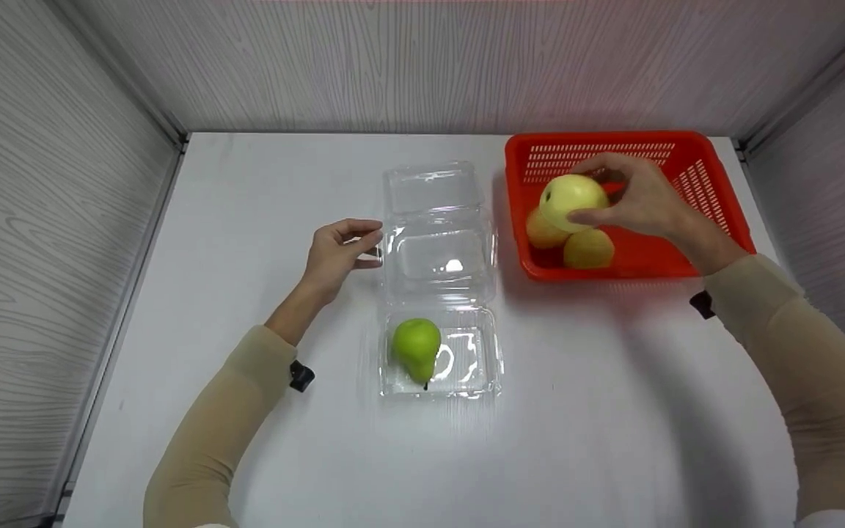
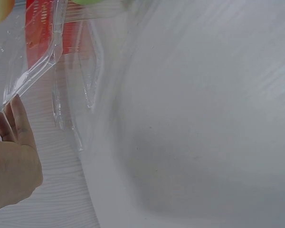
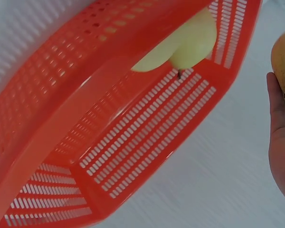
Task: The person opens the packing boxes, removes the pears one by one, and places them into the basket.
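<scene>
A clear plastic clamshell container [image 1: 439, 257] lies unfolded along the middle of the table, with a green pear [image 1: 415, 346] in its near tray. At the left edge of its middle section, the thumb and fingers of my left hand [image 1: 334, 257] pinch the rim. The left wrist view shows the fingertips [image 2: 20, 111] on that plastic edge. Over the left part of a red basket [image 1: 657, 260], my right hand [image 1: 639, 198] grips a round yellow pear [image 1: 569, 202] between thumb and fingers. Two more yellow fruits [image 1: 590, 249] lie below it in the basket.
The basket with slotted walls stands at the table's back right, to the right of the container. Wood-grain panels [image 1: 364, 66] rise behind the white table [image 1: 261, 191] and on both sides. Each wrist carries a small dark camera [image 1: 301, 376].
</scene>
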`<state>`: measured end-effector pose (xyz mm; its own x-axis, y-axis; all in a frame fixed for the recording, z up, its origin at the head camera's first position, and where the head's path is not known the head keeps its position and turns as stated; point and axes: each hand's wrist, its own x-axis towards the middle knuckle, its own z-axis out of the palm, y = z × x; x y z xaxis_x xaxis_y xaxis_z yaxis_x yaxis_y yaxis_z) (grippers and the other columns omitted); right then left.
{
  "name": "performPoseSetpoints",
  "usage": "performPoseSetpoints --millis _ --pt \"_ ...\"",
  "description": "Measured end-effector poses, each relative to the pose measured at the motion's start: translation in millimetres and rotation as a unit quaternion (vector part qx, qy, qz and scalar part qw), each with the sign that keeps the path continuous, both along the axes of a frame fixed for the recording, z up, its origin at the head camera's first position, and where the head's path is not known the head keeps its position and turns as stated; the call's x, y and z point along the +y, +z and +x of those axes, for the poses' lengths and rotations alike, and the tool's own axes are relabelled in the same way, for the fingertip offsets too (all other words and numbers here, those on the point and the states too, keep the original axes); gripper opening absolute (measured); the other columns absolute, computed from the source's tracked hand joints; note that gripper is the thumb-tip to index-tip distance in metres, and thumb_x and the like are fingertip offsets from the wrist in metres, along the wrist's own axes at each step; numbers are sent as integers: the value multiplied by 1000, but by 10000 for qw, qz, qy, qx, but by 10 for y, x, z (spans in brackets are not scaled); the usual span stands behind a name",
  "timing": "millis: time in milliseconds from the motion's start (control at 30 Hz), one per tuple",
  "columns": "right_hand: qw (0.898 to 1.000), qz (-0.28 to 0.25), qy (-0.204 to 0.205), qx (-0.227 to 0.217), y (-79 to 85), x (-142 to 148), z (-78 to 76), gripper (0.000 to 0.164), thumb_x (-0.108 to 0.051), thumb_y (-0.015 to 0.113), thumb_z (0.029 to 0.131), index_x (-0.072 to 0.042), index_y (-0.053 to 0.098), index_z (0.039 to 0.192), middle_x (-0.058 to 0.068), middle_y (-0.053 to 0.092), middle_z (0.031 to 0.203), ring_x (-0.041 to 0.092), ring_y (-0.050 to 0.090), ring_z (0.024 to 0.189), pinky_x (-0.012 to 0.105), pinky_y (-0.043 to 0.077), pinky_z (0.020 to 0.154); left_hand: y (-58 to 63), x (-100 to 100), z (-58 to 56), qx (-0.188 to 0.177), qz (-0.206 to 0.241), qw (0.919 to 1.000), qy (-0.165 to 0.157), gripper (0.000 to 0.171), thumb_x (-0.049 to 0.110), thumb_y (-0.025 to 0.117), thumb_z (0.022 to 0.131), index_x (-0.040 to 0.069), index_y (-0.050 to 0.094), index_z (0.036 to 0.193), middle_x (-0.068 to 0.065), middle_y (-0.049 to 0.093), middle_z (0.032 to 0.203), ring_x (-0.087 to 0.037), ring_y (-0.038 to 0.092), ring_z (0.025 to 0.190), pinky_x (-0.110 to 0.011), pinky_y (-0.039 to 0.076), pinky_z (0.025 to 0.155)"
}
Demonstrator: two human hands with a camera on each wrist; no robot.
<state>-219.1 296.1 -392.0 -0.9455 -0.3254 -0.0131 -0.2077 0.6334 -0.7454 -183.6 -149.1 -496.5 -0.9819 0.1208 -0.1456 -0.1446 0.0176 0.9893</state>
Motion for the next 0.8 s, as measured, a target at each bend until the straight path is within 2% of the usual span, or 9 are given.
performPoseSetpoints --millis 200,367,467,533,667,800 --pt "9987 -221 -453 -117 -88 202 -123 52 -23 89 87 -16 68 135 -13 63 122 15 59 108 12 58 79 2 -19 12 13 60 10000 3 29 14 74 100 -1 70 124 -2 70 107 -21 74 92 -31 70 80" --pt "9969 -214 -742 -179 -169 369 -194 52 -28 88 88 -16 68 135 -14 63 123 16 58 107 13 57 78 1 -13 8 -21 151 9999 15 23 12 74 100 1 72 120 0 70 105 -25 73 94 -30 70 80" --pt "9957 -17 -889 -274 -238 470 -232 55 -34 86 89 -18 66 137 -13 61 125 17 56 108 13 55 79 -3 -9 10 -32 131 9999 29 25 13 74 100 0 71 122 -1 70 105 -26 74 94 -31 70 79" --pt "9945 101 -981 -363 -286 529 -253 57 -37 86 89 -18 64 139 -12 61 126 18 55 111 12 54 80 -3 -10 14 -28 114 9999 23 29 13 74 100 -3 70 124 -1 70 105 -22 73 90 -31 70 79" --pt "9917 338 -1129 -521 -358 617 -279 63 -45 85 88 -19 63 141 -7 60 130 21 53 117 13 52 81 -10 -8 17 -3 68 10000 28 36 12 73 100 -8 66 129 -2 70 107 -14 71 85 -31 70 79" --pt "9899 583 -1134 -612 -422 686 -295 68 -50 84 88 -18 60 143 0 59 133 24 52 120 13 52 81 -20 -6 19 -1 6 10000 36 38 13 73 101 -8 65 130 -3 70 108 -14 72 87 -31 70 80"
